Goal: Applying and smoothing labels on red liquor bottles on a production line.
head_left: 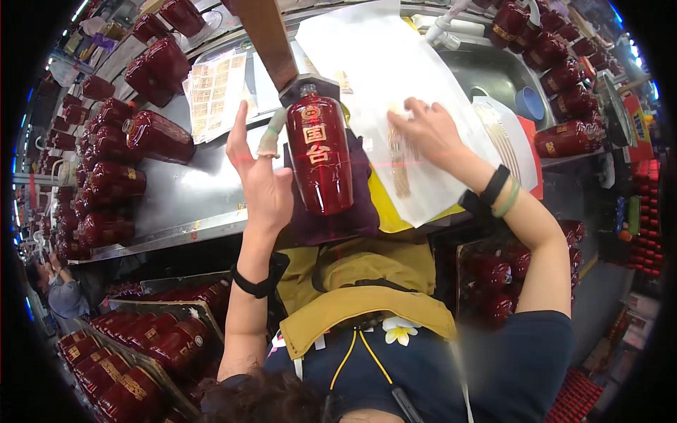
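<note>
A dark red glazed bottle (321,151) with gold markings lies on a dark purple cloth (331,224), its neck against a grey support at the far side. My left hand (261,180) is just left of the bottle, fingers stretched out and apart; a pale green finger cover (271,134) sits on one finger. Whether this hand touches the bottle I cannot tell. To the right, my right hand (431,130) is over white paper (367,42), fingers half bent and apart. Its fingertips are at the upper end of a strip of gold decals (400,166); the thumb area is blurred.
Sheets of gold decals (217,92) lie left of a brown post (264,39). Red bottles (156,137) crowd the table's left; others (570,139) stand right, past a sink (486,67) holding a blue bowl (529,103). Bottle crates (190,307) flank my lap below.
</note>
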